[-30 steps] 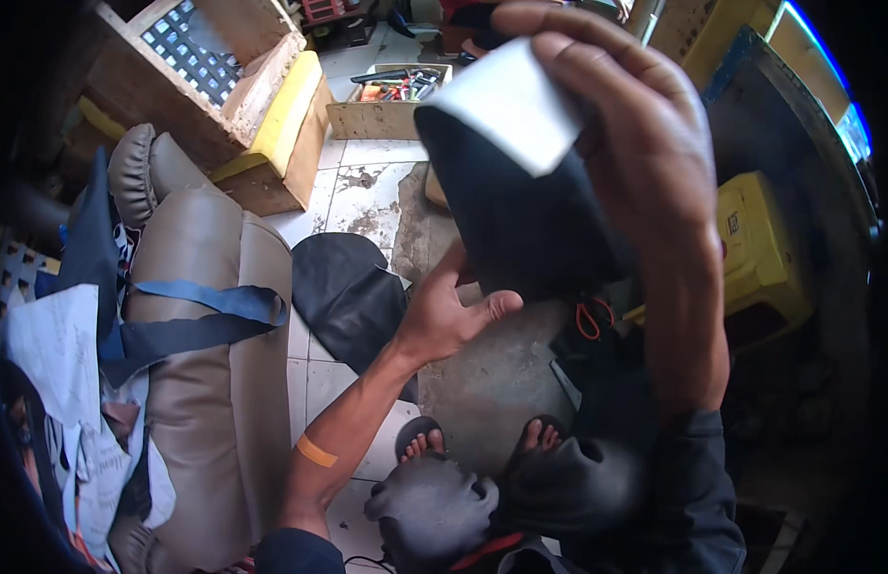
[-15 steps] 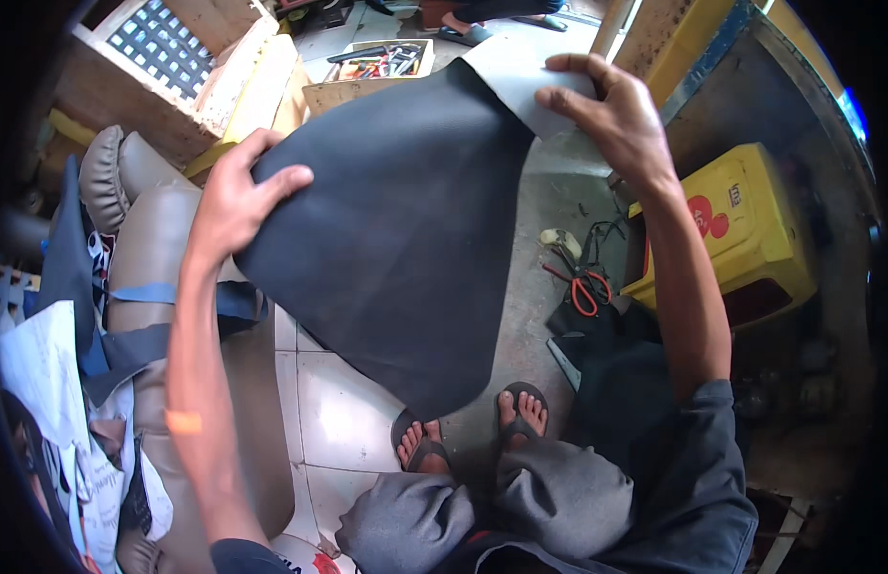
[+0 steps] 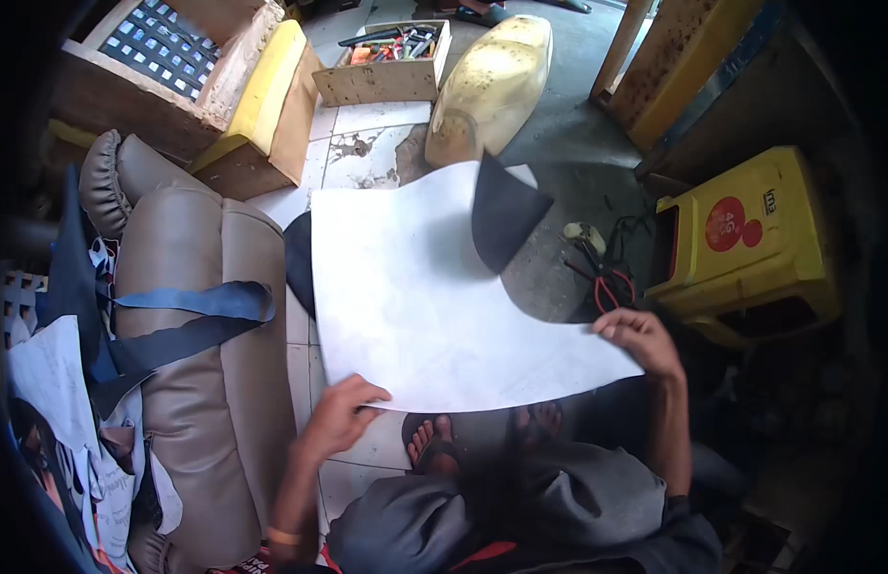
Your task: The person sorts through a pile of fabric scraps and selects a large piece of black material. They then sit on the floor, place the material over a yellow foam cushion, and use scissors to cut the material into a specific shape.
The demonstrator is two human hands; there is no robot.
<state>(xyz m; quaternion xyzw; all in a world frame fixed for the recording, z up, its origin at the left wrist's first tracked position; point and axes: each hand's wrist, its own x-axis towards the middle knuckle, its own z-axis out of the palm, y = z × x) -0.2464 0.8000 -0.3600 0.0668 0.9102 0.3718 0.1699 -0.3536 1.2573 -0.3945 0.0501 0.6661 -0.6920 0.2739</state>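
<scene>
A large piece of synthetic leather [image 3: 405,297] hangs spread in front of me, above my knees, with its white backing facing up. Its black face shows at a folded-over flap [image 3: 506,215] on the far side, and black also peeks out along the left edge. My left hand [image 3: 348,413] pinches the near edge toward the left. At the right corner, beside a curved cut-out, my right hand [image 3: 645,342] grips the edge between thumb and fingers. Red-handled scissors [image 3: 611,289] lie on the floor beyond my right hand.
A padded brown cushion [image 3: 176,383] with dark strips [image 3: 195,298] across it stands at left. Farther off are a wooden box of tools [image 3: 382,86] and a yellowish translucent container [image 3: 492,86]. A yellow plastic stool [image 3: 759,239] lies at right.
The sheet has turned from black side to white side up and come lower. Both hands have moved down toward my knees, now on its near edge. The translucent container has come into sight.
</scene>
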